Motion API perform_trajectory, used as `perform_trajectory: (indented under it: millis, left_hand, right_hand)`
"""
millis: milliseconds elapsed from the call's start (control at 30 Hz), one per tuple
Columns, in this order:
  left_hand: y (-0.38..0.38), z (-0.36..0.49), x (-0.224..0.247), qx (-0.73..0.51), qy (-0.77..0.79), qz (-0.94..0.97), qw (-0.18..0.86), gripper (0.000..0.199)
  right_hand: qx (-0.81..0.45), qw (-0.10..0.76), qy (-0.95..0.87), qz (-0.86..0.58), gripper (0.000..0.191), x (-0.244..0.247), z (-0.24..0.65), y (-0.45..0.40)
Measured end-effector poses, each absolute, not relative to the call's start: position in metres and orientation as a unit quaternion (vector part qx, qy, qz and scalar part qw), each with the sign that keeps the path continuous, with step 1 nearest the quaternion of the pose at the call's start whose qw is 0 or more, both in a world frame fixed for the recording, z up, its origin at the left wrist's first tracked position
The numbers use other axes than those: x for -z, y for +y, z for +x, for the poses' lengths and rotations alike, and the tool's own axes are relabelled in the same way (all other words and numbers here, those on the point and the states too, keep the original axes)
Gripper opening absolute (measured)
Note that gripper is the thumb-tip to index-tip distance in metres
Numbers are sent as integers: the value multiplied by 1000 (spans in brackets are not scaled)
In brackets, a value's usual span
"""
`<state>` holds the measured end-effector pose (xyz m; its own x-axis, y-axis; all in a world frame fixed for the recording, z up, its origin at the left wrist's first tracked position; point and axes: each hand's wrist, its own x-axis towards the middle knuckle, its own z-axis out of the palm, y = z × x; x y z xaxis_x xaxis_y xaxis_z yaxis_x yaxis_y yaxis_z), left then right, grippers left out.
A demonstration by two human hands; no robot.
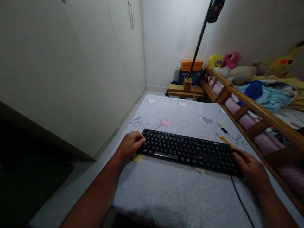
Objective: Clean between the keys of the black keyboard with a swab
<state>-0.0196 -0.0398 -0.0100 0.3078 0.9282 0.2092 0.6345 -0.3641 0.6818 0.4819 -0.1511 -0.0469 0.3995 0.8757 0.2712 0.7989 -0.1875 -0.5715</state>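
A black keyboard [180, 150] lies on the pale cloth, its cable [241, 196] running toward me. At its left end, my left hand [131, 144] is closed in a pinch on a thin white cotton swab [143, 138], close to the keys. My right hand [249, 166] grips the keyboard's right end, thumb on top; its other fingers are partly hidden. Beyond the keyboard lies another cotton swab [160, 125]. Near the right end are a brush [223, 138] with an orange handle and a slim metal tool [224, 130] with a black band.
The patterned cloth [175, 186] covers the surface under the keyboard. A wooden bed rail [263, 110] runs along the right, with clothes and plush toys behind. White cabinet doors [99, 63] stand at left. A wooden stand [186, 88] with a black pole is at the far end.
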Motion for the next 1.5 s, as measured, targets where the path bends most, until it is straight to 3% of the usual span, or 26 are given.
perform_trajectory:
  millis: [1500]
  left_hand:
    - [-35, -36, 7, -279, 587, 733, 202, 23]
  right_hand:
    - [-43, 336, -544, -768, 51, 54, 487, -152]
